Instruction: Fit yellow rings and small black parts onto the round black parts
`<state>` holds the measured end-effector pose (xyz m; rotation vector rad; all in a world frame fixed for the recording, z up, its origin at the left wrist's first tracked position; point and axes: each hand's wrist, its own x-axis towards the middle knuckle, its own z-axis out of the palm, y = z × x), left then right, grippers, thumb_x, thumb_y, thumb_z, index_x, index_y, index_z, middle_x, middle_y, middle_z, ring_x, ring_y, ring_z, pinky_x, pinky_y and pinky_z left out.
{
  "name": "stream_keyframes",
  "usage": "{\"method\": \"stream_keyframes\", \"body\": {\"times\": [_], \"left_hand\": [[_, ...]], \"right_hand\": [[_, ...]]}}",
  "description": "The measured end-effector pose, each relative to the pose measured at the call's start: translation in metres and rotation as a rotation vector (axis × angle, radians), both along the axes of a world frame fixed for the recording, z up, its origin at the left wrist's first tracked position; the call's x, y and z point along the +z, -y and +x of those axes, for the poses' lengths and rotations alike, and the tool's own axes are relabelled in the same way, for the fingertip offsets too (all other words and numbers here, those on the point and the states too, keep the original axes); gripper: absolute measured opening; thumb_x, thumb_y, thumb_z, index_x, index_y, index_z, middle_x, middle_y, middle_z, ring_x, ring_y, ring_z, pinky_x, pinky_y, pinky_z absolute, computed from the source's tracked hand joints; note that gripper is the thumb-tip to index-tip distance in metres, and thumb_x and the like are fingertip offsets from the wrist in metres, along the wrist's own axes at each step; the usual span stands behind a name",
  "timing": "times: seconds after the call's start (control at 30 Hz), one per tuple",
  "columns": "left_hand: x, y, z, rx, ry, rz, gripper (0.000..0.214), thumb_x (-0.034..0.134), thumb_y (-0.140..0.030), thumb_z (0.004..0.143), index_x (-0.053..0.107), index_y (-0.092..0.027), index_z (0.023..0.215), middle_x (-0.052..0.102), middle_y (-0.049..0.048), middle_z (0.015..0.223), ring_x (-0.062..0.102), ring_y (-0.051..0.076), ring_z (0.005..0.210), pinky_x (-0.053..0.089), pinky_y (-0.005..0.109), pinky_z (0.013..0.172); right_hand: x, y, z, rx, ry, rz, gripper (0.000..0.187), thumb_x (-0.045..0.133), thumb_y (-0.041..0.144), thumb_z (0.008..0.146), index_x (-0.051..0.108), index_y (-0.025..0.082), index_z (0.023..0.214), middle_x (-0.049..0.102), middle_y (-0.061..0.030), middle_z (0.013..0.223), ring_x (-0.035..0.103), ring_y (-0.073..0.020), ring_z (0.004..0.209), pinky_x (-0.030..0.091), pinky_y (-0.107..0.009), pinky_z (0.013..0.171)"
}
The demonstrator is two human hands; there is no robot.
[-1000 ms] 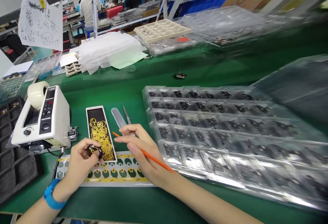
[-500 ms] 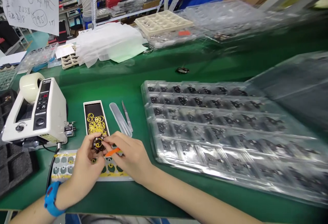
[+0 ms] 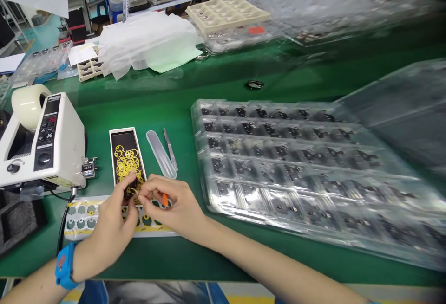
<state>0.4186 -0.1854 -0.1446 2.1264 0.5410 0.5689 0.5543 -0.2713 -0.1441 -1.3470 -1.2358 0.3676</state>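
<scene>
My left hand [image 3: 114,223], a blue band on its wrist, grips a small round dark part [image 3: 129,191] between thumb and fingers. Thumb and forefinger of my right hand [image 3: 179,209] pinch a thin yellow ring [image 3: 135,192] at the edge of that part. An orange stick-like tool [image 3: 165,199] is also tucked in my right hand, its tip poking out between the fingers. Just beyond my hands lies a white-rimmed box [image 3: 112,155] with many yellow rings [image 3: 126,161] in it. Beneath my hands is a pale sheet [image 3: 78,236] with dark round cut-outs and yellow edges.
A white tape dispenser [image 3: 62,137] stands at left, near a black foam tray [image 3: 21,220]. Tweezers [image 3: 170,148] and a clear plastic strip [image 3: 160,154] lie past the box. A large clear tray [image 3: 223,206] of dark parts fills the right. A metal ring [image 3: 254,84] lies behind it.
The dark part has tilted in my left hand, and its face is now mostly turned away. My right fingers now pinch the yellow ring at its edge. The orange tool points more upright.
</scene>
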Motion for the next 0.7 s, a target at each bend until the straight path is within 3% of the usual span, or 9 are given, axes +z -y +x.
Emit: {"method": "stream_keyframes", "body": {"times": [0.1, 0.2, 0.33, 0.4, 0.5, 0.7], "left_hand": [[0.002, -0.012, 0.002, 0.082, 0.092, -0.169, 0.041, 0.047, -0.011, 0.088, 0.050, -0.025, 0.126, 0.061, 0.0079, 0.127, 0.065, 0.020, 0.109, 0.056, 0.031, 0.090], [0.012, -0.025, 0.004, 0.165, 0.289, -0.362, 0.031, 0.053, -0.012, 0.086, 0.056, -0.024, 0.114, 0.063, 0.0061, 0.123, 0.063, 0.020, 0.113, 0.054, 0.031, 0.094], [0.026, -0.035, 0.006, 0.214, 0.378, -0.522, 0.020, 0.065, -0.017, 0.083, 0.059, -0.020, 0.101, 0.070, 0.0063, 0.109, 0.069, 0.020, 0.100, 0.057, 0.031, 0.090], [0.029, -0.035, 0.007, 0.213, 0.353, -0.604, 0.016, 0.067, -0.023, 0.083, 0.060, -0.019, 0.097, 0.072, 0.0062, 0.102, 0.071, 0.021, 0.093, 0.059, 0.032, 0.084], [0.030, -0.034, 0.007, 0.218, 0.307, -0.706, 0.020, 0.072, -0.029, 0.080, 0.059, -0.018, 0.091, 0.074, 0.0049, 0.089, 0.073, 0.022, 0.085, 0.061, 0.031, 0.075], [0.028, -0.037, 0.004, 0.288, 0.294, -0.738, 0.031, 0.078, -0.037, 0.072, 0.059, -0.017, 0.085, 0.073, 0.0034, 0.078, 0.073, 0.022, 0.078, 0.062, 0.026, 0.066]], "right_hand": [[0.004, 0.003, 0.004, 0.034, -0.062, -0.060, 0.014, 0.053, 0.013, 0.078, 0.051, 0.020, 0.066, 0.047, 0.0047, 0.059, 0.036, -0.0077, 0.048, 0.029, -0.021, 0.047], [0.002, 0.005, 0.012, 0.052, -0.073, -0.283, 0.019, 0.052, 0.021, 0.083, 0.047, 0.020, 0.065, 0.043, 0.0053, 0.056, 0.034, -0.0084, 0.048, 0.026, -0.022, 0.046], [-0.002, 0.005, 0.020, 0.053, 0.119, -0.539, 0.022, 0.047, 0.022, 0.090, 0.044, 0.020, 0.068, 0.047, 0.0039, 0.059, 0.040, -0.0104, 0.052, 0.026, -0.023, 0.051], [-0.002, 0.006, 0.020, 0.074, 0.259, -0.548, 0.010, 0.046, 0.013, 0.086, 0.048, 0.019, 0.078, 0.054, 0.0014, 0.071, 0.046, -0.0118, 0.058, 0.030, -0.023, 0.056], [-0.001, 0.006, 0.014, 0.090, 0.449, -0.526, 0.018, 0.046, 0.004, 0.080, 0.051, 0.019, 0.088, 0.057, -0.0013, 0.083, 0.052, -0.0141, 0.068, 0.032, -0.025, 0.060], [0.003, 0.006, 0.015, -0.045, 0.626, -0.296, 0.011, 0.047, 0.011, 0.088, 0.056, 0.018, 0.091, 0.058, -0.0023, 0.082, 0.054, -0.0145, 0.071, 0.036, -0.025, 0.059]]}}
